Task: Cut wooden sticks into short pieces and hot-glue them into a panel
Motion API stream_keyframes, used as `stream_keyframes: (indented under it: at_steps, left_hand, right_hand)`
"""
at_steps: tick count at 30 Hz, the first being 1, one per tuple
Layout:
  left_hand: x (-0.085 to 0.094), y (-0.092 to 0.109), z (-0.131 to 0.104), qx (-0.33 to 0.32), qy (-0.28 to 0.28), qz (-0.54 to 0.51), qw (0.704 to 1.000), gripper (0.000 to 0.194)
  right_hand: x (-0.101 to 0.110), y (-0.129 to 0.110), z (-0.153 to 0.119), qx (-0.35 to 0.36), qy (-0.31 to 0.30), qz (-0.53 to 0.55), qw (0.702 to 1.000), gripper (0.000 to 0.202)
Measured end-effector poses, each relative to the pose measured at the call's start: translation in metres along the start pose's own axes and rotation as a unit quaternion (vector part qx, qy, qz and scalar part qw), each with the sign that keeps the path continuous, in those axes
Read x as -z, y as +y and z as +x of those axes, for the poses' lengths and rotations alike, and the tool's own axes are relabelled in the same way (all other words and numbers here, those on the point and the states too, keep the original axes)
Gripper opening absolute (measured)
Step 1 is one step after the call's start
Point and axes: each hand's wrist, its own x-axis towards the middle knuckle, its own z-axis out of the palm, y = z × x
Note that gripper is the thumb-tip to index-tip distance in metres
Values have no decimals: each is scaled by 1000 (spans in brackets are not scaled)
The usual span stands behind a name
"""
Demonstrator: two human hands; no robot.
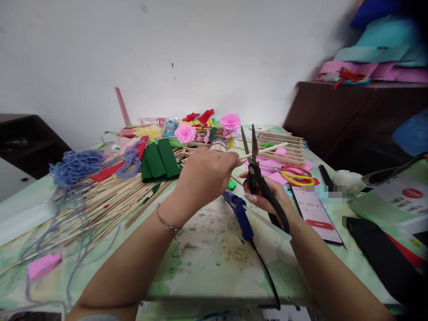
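My left hand [210,176] pinches a thin wooden stick [267,150] that points to the right. My right hand [265,191] is wrapped round the black handles of a pair of scissors [256,171]. Their blades stand apart, pointing up, and the stick crosses them near the pivot; I cannot tell whether it lies between the blades. Below the hands a blue glue gun [241,216] lies on the table with a clear glue stick in its back. Behind my left hand a bundle of short sticks [218,145] shows in part.
Wooden sticks [110,207], blue yarn [78,167] and green felt [160,160] lie at the left. Pink paper flowers [230,121] stand at the back. At the right are a stick frame [284,147], red-and-yellow scissors [297,176] and a phone [316,214]. The glue gun's cord [267,272] runs over the front edge.
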Motion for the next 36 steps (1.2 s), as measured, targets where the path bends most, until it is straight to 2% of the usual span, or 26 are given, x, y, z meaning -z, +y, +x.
stream_keyframes:
  at_steps: [4, 9, 17, 21, 26, 29, 36]
  left_hand:
    - [1, 1, 0, -8, -2, 5, 1000, 28]
    - [1, 0, 0, -31, 11, 17, 999, 24]
    - [-8, 0, -1, -56, 90, 52, 993, 24]
    - [-10, -2, -2, -69, 91, 77, 990, 24]
    - [-11, -2, -2, -94, 80, 109, 986, 26]
    - [-9, -2, -2, -102, 81, 115, 985, 27]
    - [-7, -3, -1, -48, 65, 56, 995, 24]
  right_hand:
    - [-3, -5, 0, -9, 16, -22, 1000, 38]
    - [-7, -9, 0, -13, 34, -57, 998, 27]
    - [-9, -14, 0, -30, 65, -82, 994, 24]
    - [-6, -11, 1, -43, 58, -71, 995, 22]
    - [-3, -6, 3, -47, 39, -45, 997, 32]
    - [-3, -7, 3, -63, 30, -46, 997, 30]
    - [-4, -12, -1, -63, 49, -80, 994, 26]
